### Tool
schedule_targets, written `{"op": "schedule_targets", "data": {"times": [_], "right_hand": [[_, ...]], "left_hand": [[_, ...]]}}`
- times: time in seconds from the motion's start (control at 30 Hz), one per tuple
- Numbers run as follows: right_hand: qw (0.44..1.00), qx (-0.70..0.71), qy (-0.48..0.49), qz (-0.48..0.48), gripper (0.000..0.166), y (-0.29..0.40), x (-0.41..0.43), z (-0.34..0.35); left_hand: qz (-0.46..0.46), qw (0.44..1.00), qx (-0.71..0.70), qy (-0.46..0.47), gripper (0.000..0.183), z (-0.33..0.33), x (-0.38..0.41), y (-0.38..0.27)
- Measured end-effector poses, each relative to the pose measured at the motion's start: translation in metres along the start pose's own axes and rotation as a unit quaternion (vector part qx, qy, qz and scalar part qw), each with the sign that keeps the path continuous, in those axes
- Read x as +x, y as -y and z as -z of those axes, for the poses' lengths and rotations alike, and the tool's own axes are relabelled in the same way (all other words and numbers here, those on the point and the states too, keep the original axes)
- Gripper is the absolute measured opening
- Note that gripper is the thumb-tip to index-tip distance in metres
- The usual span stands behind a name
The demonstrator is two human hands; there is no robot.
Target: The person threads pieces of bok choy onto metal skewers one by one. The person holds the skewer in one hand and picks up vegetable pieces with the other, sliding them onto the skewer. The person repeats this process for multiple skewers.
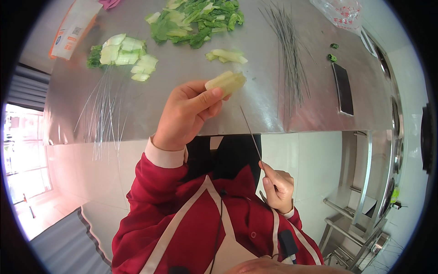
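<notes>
My left hand point(191, 109) holds a few pale leafy-vegetable stem pieces point(226, 82) stacked between thumb and fingers, above the steel table. Lower right, in front of my body, my right hand point(278, 188) grips a thin metal skewer point(251, 133), its tip pointing up towards the stem pieces but apart from them. More pale stem pieces point(226, 55) lie just beyond my left hand. Skewers threaded with cut vegetable point(123, 49) rest at the left, their bare ends point(104, 113) reaching over the near edge. A bundle of bare metal skewers point(289, 58) lies to the right.
A heap of cut leafy greens point(202, 20) lies at the far middle of the steel table point(171, 128). A white and orange packet point(73, 30) is far left. A phone point(343, 89), small green scraps point(332, 57) and a clear plastic bag point(342, 12) are at the right.
</notes>
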State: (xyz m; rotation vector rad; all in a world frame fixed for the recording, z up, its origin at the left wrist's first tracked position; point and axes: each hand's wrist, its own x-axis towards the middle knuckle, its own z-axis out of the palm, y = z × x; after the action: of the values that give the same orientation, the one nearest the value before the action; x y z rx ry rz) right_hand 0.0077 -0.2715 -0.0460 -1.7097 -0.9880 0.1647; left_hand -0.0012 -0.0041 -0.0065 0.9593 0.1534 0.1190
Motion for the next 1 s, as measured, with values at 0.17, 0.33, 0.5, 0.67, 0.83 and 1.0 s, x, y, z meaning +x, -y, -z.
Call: {"op": "schedule_targets", "data": {"times": [0.17, 0.33, 0.5, 0.67, 0.83, 1.0], "right_hand": [[1.0, 0.004, 0.015, -0.007, 0.031, 0.001, 0.008, -0.004], [1.0, 0.011, 0.024, -0.014, 0.031, -0.001, 0.011, -0.01], [0.999, 0.021, 0.02, -0.018, 0.031, -0.001, 0.011, -0.012], [0.999, 0.019, 0.019, -0.027, 0.031, -0.001, 0.011, -0.013], [0.999, 0.015, 0.017, -0.031, 0.031, -0.001, 0.01, -0.013], [0.999, 0.02, 0.01, -0.034, 0.031, 0.002, 0.011, -0.014]], "left_hand": [[0.019, 0.997, -0.074, -0.013, 0.02, 0.001, -0.002, 0.003], [0.017, 0.997, -0.076, -0.026, 0.016, 0.004, -0.004, 0.007], [0.011, 0.996, -0.085, -0.021, 0.017, 0.004, -0.002, 0.008], [0.009, 0.996, -0.087, -0.028, 0.018, 0.006, -0.002, 0.01], [0.007, 0.997, -0.067, -0.036, 0.017, 0.005, -0.003, 0.011], [-0.007, 0.999, -0.023, -0.041, 0.015, 0.002, -0.004, 0.013]]}}
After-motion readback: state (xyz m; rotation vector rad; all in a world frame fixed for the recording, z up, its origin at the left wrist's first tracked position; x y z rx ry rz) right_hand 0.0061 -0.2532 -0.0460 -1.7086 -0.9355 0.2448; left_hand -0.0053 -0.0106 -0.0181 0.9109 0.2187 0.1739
